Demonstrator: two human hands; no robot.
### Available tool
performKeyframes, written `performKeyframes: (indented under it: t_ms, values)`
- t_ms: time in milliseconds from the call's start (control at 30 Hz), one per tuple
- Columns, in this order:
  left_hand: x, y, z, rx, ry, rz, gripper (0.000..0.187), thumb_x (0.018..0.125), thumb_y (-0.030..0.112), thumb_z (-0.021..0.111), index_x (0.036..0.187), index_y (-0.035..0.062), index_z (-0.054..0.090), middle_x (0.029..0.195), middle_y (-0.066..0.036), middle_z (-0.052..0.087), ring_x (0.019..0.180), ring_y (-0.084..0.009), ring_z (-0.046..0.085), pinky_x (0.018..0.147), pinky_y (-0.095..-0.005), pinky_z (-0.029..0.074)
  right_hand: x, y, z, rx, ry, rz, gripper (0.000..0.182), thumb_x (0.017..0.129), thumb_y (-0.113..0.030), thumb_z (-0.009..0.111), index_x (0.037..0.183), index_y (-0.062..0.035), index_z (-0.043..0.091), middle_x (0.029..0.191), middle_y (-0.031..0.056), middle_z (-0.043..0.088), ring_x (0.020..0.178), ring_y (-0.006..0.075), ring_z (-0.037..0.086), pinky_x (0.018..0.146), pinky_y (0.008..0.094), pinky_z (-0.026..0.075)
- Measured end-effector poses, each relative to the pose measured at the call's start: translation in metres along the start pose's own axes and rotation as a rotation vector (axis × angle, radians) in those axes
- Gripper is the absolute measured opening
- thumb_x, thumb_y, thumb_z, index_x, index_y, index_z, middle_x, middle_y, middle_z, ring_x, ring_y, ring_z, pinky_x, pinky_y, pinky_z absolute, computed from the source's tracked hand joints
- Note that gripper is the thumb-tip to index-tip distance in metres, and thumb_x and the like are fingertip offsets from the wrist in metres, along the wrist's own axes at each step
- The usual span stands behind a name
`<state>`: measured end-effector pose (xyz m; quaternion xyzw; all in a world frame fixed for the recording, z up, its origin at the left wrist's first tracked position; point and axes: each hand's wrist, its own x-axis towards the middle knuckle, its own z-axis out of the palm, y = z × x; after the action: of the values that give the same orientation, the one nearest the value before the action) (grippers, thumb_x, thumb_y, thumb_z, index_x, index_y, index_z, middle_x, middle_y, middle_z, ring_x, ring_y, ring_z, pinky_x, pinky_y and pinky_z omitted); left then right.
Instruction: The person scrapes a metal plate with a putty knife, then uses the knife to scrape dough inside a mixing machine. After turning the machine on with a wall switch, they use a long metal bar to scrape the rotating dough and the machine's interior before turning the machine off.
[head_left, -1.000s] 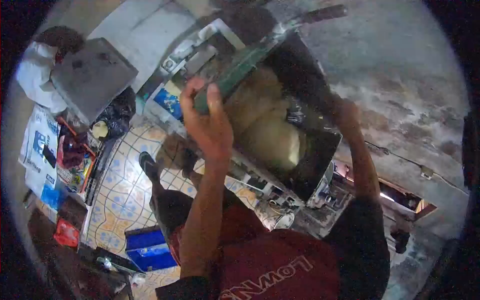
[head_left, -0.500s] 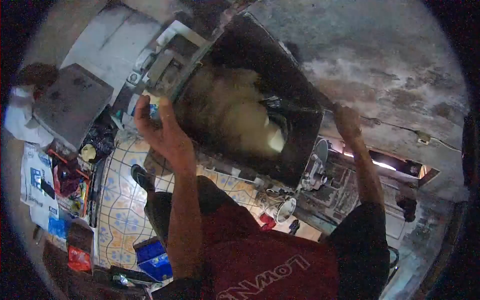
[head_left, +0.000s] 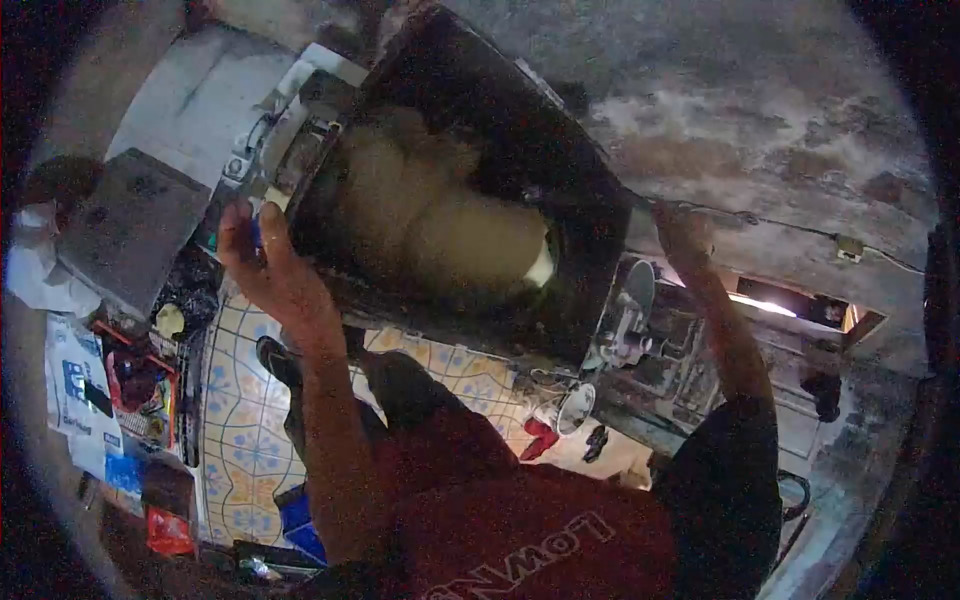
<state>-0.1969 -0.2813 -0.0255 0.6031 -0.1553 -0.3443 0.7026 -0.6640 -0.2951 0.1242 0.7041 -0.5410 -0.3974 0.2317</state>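
Note:
A large dark open box (head_left: 590, 300) spans the middle, with blurred tan material (head_left: 400, 200) inside and a bright pale patch at its lower right. My left hand (head_left: 275, 270) is raised at the box's left side, next to a machine part. Its fingers point up and are spread, with small pale and blue things showing behind or between them; I cannot make out any held object. On the opposite side, my right hand (head_left: 685, 235) is closed round the box's right corner, partly in shadow.
A grey square board (head_left: 135, 230) lies at the left above a basket of small items (head_left: 140, 390). A motor-like device (head_left: 630, 335) and a pale bucket (head_left: 575, 408) stand below the box. A cable (head_left: 790, 228) runs along the stained wall.
The view has shifted, so the box appears farther left. My left hand appears farther left and lower, beside the same machine part. My right hand stays at the box's corner. The tan material looks different in shape.

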Motion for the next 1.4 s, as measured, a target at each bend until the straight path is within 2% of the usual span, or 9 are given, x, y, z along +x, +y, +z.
performKeyframes:
  t_ms: [67,167,367,467,600,800,1000,1200,1400]
  values:
    - [0.002,-0.004,-0.007,0.078,-0.06,0.106,0.041,0.09,0.014,0.06,0.124,-0.002,0.044,0.119,-0.012,0.048,0.108,-0.0199,0.048,0.094,-0.0328,0.04,0.001,-0.005,0.016,-0.246,0.42,-0.249,0.034,0.09,-0.022,0.046,0.117,-0.0026,0.054,0.081,0.0161,0.062,0.079,0.0319,0.061,0.068,0.0464,0.047]
    - [0.003,-0.002,0.0,-0.024,0.022,-0.001,0.041,0.09,0.014,0.061,0.123,-0.0033,0.044,0.118,-0.013,0.048,0.11,-0.0212,0.047,0.096,-0.0331,0.039,0.03,-0.048,0.086,0.34,0.046,0.015,0.035,0.086,-0.021,0.051,0.118,-0.0085,0.056,0.098,0.0141,0.064,0.09,0.0336,0.061,0.078,0.0492,0.048]
    - [0.009,-0.007,-0.003,-0.042,-0.012,0.019,0.041,0.089,0.012,0.063,0.121,-0.0039,0.044,0.116,-0.012,0.049,0.11,-0.0217,0.047,0.097,-0.0334,0.038,0.061,-0.084,0.091,0.298,0.15,-0.176,0.027,0.083,-0.025,0.058,0.104,-0.0086,0.064,0.092,0.0141,0.067,0.084,0.0339,0.064,0.074,0.0466,0.051]
    - [0.007,-0.004,-0.003,0.068,-0.006,0.088,0.038,0.088,0.011,0.063,0.119,-0.0035,0.047,0.113,-0.01,0.051,0.11,-0.0203,0.047,0.098,-0.0338,0.036,0.075,-0.075,-0.061,0.454,-0.597,0.246,0.043,0.092,-0.03,0.051,0.131,-0.011,0.047,0.121,0.0166,0.054,0.109,0.0318,0.056,0.088,0.0479,0.047]
    - [0.001,-0.01,-0.001,0.015,0.009,0.078,0.04,0.087,0.012,0.064,0.12,-0.0023,0.047,0.113,-0.01,0.051,0.11,-0.0208,0.046,0.099,-0.0321,0.033,0.1,-0.113,0.036,1.157,0.283,-0.029,0.038,0.083,-0.034,0.061,0.111,-0.0074,0.062,0.093,0.0197,0.067,0.085,0.0347,0.065,0.075,0.0445,0.052]
    - [0.005,-0.001,-0.004,0.051,0.018,0.032,0.042,0.087,0.018,0.065,0.12,-0.0016,0.047,0.112,-0.011,0.051,0.108,-0.0214,0.046,0.099,-0.0332,0.033,0.119,-0.127,-0.156,0.499,0.073,-0.202,0.039,0.082,-0.04,0.062,0.098,-0.0042,0.066,0.089,0.0186,0.067,0.082,0.0347,0.066,0.071,0.0438,0.052]
    - [0.01,-0.001,-0.006,0.09,0.022,0.111,0.041,0.086,0.016,0.065,0.118,-0.0041,0.049,0.113,-0.013,0.053,0.108,-0.0223,0.048,0.098,-0.0334,0.035,0.183,-0.173,-0.047,0.477,0.322,-0.219,0.036,0.082,-0.038,0.062,0.093,-0.0039,0.065,0.085,0.0175,0.067,0.079,0.0349,0.066,0.069,0.0442,0.052]
    - [0.005,0.021,-0.003,0.074,0.024,-0.043,0.042,0.086,0.015,0.064,0.12,-0.0038,0.049,0.113,-0.016,0.054,0.108,-0.0229,0.05,0.096,-0.0351,0.037,0.162,-0.129,-0.158,0.406,0.114,-0.195,0.033,0.081,-0.036,0.062,0.088,-0.0035,0.064,0.08,0.0164,0.066,0.076,0.0351,0.066,0.067,0.0446,0.052]
    - [0.01,0.009,-0.005,0.134,-0.037,0.022,0.031,0.09,0.014,0.06,0.115,0.0003,0.049,0.115,-0.01,0.052,0.11,-0.0218,0.048,0.097,-0.0342,0.037,0.221,-0.153,-0.11,0.421,0.252,-0.234,0.03,0.081,-0.032,0.062,0.086,-0.0029,0.064,0.079,0.0168,0.066,0.076,0.0353,0.066,0.067,0.0455,0.052]
